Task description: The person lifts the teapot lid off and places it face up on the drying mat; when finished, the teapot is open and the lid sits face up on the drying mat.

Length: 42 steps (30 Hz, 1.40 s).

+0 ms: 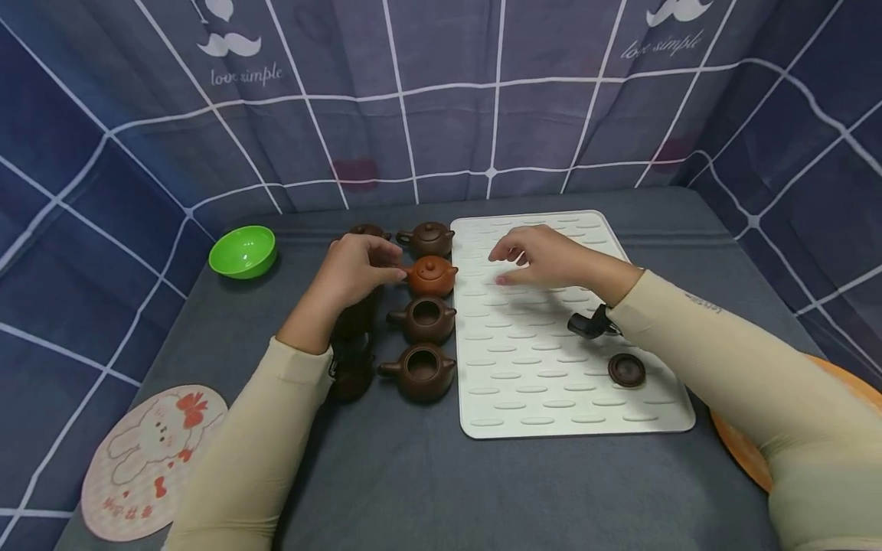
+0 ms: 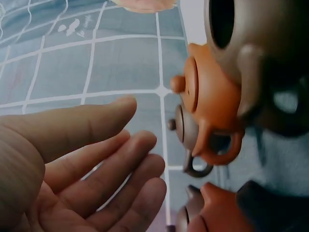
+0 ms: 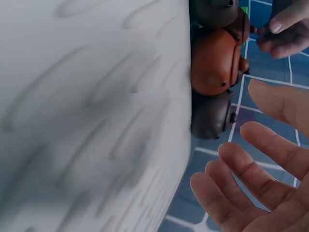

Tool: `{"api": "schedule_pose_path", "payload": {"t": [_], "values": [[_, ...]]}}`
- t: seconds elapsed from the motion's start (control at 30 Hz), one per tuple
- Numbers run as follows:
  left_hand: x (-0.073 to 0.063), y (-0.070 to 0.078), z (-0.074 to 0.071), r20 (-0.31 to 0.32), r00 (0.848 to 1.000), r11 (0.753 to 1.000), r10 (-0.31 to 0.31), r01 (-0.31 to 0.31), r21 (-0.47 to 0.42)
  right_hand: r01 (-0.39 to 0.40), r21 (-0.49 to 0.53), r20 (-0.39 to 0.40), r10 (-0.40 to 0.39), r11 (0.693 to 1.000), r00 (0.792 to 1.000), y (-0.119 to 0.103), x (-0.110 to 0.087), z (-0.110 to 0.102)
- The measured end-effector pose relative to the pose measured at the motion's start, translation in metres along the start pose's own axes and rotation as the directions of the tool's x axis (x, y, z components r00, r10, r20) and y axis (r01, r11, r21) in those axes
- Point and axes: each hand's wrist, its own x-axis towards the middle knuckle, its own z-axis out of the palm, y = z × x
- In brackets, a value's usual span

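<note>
My left hand hovers beside the orange lidded teapot, thumb near its handle, and holds nothing. In the left wrist view its fingers are loosely extended, apart from the pots. My right hand is over the white ridged mat, thumb and fingers spread around nothing. Behind the orange pot stands a brown lidded teapot. In front are two brown lidless teapots, one nearer the orange pot, the other closer to me. A brown lid lies on the mat.
More dark teapots form a second column at the left, partly hidden by my left arm. A green bowl sits at the back left, a pink round rabbit-print mat at the front left. An orange round object shows under my right sleeve.
</note>
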Motion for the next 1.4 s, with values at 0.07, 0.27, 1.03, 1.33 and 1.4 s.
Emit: {"api": "schedule_pose_path", "payload": {"t": [0.07,0.27,1.03,1.33,1.4], "values": [[0.008,-0.003,-0.003,0.009,1.0,1.0,0.003,-0.003,0.003,0.016,-0.008,-0.002,-0.016,1.0,1.0,-0.005,0.008,-0.001],[0.026,-0.015,-0.007,0.054,0.998,0.998,0.025,-0.029,0.059,0.04,0.017,0.008,-0.04,0.999,0.999,-0.018,0.029,0.001],[0.055,-0.041,-0.004,0.224,0.97,0.966,0.095,-0.144,0.213,0.042,0.072,0.036,-0.044,0.997,0.998,-0.034,0.061,0.018],[0.055,-0.044,-0.003,0.203,0.975,0.97,0.092,-0.134,0.204,0.089,-0.019,0.01,-0.089,0.996,0.996,-0.027,0.074,0.031],[0.055,-0.044,-0.003,0.201,0.975,0.969,0.093,-0.135,0.206,0.122,-0.057,0.014,-0.122,0.991,0.992,-0.027,0.076,0.035]]}}
